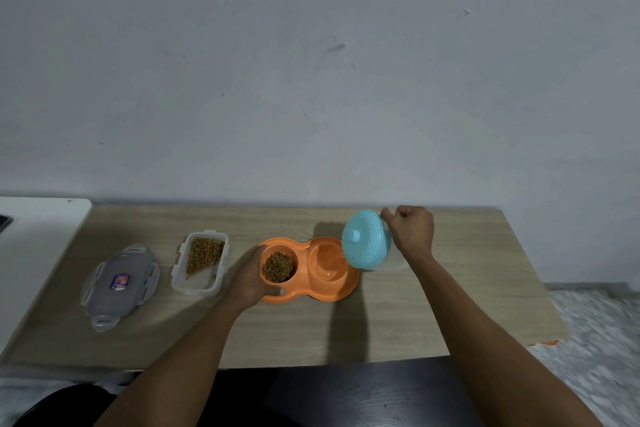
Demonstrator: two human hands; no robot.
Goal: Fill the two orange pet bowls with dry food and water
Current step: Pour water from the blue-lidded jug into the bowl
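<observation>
The orange feeder sat near the middle of the wooden table, its two bowls side by side. The left bowl was heaped with brown dry food. The left hand gripped that end of the feeder, fingers wrapped over the far rim and thumb on the near edge. The right hand was curled tight behind a blue jug and held it off the table, tipped on its side with its lidded top facing the right bowl. I couldn't see the handle. That bowl glistened with a little water at the bottom. Just left of the feeder stood a clear plastic box partly filled with the same food, and its lid lay flat further left.
</observation>
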